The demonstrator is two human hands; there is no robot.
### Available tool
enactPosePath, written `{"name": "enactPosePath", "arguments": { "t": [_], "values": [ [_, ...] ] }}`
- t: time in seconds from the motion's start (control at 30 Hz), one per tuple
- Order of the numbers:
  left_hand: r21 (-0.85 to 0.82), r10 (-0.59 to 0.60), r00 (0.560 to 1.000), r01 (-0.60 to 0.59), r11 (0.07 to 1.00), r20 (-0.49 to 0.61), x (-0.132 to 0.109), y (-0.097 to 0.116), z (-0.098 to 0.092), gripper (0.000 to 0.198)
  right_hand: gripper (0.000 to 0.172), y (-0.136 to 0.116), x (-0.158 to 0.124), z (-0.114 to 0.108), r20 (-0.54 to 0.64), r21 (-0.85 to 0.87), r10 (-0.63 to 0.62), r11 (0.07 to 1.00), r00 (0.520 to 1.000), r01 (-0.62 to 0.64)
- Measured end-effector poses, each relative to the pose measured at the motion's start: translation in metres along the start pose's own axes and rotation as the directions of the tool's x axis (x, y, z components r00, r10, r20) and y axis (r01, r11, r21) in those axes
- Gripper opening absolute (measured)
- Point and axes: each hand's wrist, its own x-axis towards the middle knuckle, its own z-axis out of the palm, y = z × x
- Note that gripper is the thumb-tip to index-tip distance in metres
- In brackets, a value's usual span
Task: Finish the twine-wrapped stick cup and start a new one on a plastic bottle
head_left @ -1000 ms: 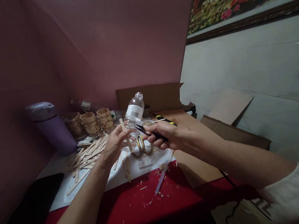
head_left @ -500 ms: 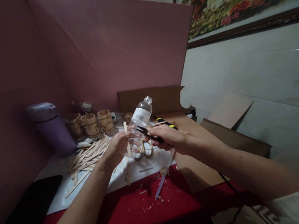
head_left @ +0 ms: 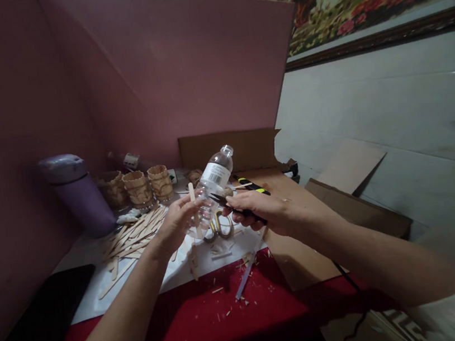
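Observation:
My left hand (head_left: pixel 177 221) is closed around a clear plastic bottle (head_left: pixel 211 185) with a white label, tilted with its cap up and to the right. The same hand pinches a wooden ice-cream stick (head_left: pixel 192 198) upright against the bottle. My right hand (head_left: pixel 265 212) grips a pair of black snips (head_left: pixel 233 207), whose tips point left and sit close to the bottle's side. Both hands hover above a white sheet (head_left: pixel 182 267) on a red table cover (head_left: pixel 214 319).
Loose wooden sticks (head_left: pixel 133 240) lie on the white sheet. Three stick-built cups (head_left: pixel 139 188) and a purple flask (head_left: pixel 78 194) stand at the back left. Gold-handled scissors (head_left: pixel 219 229), a yellow-black tool (head_left: pixel 253 185), cardboard pieces (head_left: pixel 303 256) and wood chips surround the hands.
The bottle has tilted further to the right and risen slightly. My right hand with the snips has stayed close to the bottle's side, shifting a little to the right.

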Motion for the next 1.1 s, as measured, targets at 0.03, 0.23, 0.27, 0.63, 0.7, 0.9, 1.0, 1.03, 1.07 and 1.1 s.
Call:
{"name": "enactPosePath", "arguments": {
  "t": [0.03,0.23,0.27,0.63,0.7,0.9,1.0,1.03,1.07,1.1],
  "values": [
    [0.012,-0.003,1.0,0.003,1.0,0.0,0.0,0.001,0.0,0.05,0.029,-0.002,-0.001,-0.001,0.023,0.028,0.024,0.999,0.999,-0.024],
    [0.001,-0.048,0.999,0.048,0.999,0.027,-0.004,0.008,0.005,0.053,0.016,0.0,-0.001,-0.008,0.174,0.2,0.066,0.975,0.982,-0.101],
    [-0.013,-0.045,0.999,0.045,0.999,0.021,-0.004,0.01,0.004,0.053,0.015,0.001,-0.001,-0.01,0.199,0.223,0.062,0.969,0.978,-0.107],
    [-0.116,0.087,0.982,-0.108,0.987,-0.17,0.001,0.022,-0.013,0.037,0.027,0.041,0.022,-0.02,-0.18,-0.429,-0.173,0.9,0.968,0.081],
    [-0.117,0.098,0.98,-0.12,0.986,-0.173,0.002,0.02,-0.011,0.035,0.016,0.053,0.034,-0.021,-0.214,-0.568,-0.175,0.823,0.961,0.024],
    [-0.131,0.132,0.977,-0.155,0.979,-0.166,0.004,0.016,-0.013,0.034,0.008,0.067,0.057,-0.017,-0.262,-0.708,-0.18,0.703,0.948,-0.062],
    [-0.137,0.136,0.975,-0.16,0.977,-0.173,0.002,0.02,-0.013,0.037,0.017,0.063,0.061,-0.015,-0.237,-0.752,-0.199,0.657,0.951,-0.05],
    [-0.142,0.142,0.973,-0.168,0.975,-0.181,0.002,0.021,-0.012,0.037,0.02,0.061,0.062,-0.014,-0.232,-0.766,-0.208,0.642,0.95,-0.046],
    [-0.148,0.148,0.971,-0.177,0.973,-0.188,0.001,0.023,-0.011,0.038,0.023,0.059,0.063,-0.014,-0.228,-0.779,-0.215,0.625,0.949,-0.046],
    [-0.151,0.151,0.969,-0.183,0.972,-0.197,0.0,0.024,-0.011,0.039,0.025,0.058,0.063,-0.013,-0.227,-0.793,-0.219,0.607,0.949,-0.05]
  ]
}}
